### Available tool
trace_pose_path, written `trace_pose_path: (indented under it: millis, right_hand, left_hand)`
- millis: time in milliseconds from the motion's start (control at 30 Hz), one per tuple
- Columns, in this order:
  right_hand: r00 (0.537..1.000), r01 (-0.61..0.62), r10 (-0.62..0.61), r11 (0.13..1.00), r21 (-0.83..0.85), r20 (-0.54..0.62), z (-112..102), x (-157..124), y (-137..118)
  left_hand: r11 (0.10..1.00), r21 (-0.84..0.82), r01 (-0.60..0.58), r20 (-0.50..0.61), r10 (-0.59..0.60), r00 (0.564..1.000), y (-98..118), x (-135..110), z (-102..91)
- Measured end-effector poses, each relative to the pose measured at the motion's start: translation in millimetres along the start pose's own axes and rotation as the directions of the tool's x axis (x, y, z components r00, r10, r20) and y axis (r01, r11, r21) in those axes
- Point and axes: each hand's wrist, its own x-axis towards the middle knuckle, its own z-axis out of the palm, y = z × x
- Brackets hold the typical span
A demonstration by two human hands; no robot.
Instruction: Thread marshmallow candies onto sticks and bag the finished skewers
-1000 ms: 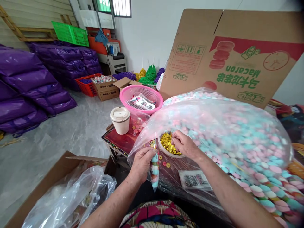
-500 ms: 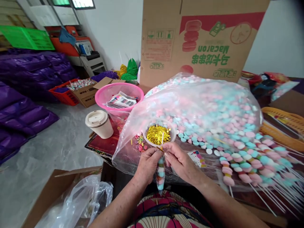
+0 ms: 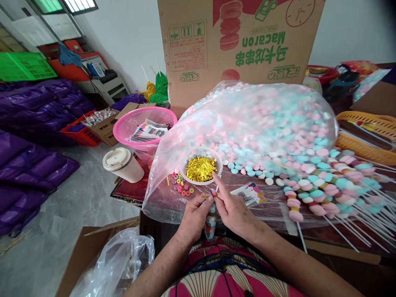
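Note:
My left hand [image 3: 194,218] grips a wrapped candy skewer [image 3: 210,220], a stick of pink, white and blue pieces in a clear sleeve that points down toward my lap. My right hand [image 3: 231,209] pinches the sleeve's top with a gold twist tie between its fingers. Just beyond my hands sits a white bowl [image 3: 201,169] full of gold twist ties. It rests on a big clear plastic bag [image 3: 262,123] of pink and blue candy pieces.
Several unwrapped candy skewers [image 3: 324,194] lie at the right. Small ring candies [image 3: 182,186], a lidded cup [image 3: 121,164] and a pink basket [image 3: 142,123] stand at the left. A tall cardboard box [image 3: 241,45] is behind. An open carton with a plastic liner [image 3: 114,264] sits by my left knee.
My right hand left the bowl with a gold tie and came to the skewer's top beside my left hand. The view has shifted right and down.

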Motion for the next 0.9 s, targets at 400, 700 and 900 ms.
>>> trace_pose_path:
  millis: [400, 700, 900]
  right_hand:
    - [0.902, 0.112, -0.245, 0.928, 0.354, 0.356, -55, -3, -8]
    - [0.99, -0.14, 0.128, 0.93, 0.34, 0.057, -23, -7, 1]
    - [0.999, 0.041, -0.042, 0.997, 0.065, 0.013, -35, -9, 1]
  left_hand:
    - [0.835, -0.093, 0.542, 0.526, -0.421, 0.739, 22, 8, 0.0]
    - [0.875, -0.298, 0.381, 0.217, -0.327, 0.92, 11, 7, 12.3]
    - [0.92, -0.298, 0.253, 0.08, -0.24, 0.967, 11, 5, 22.5]
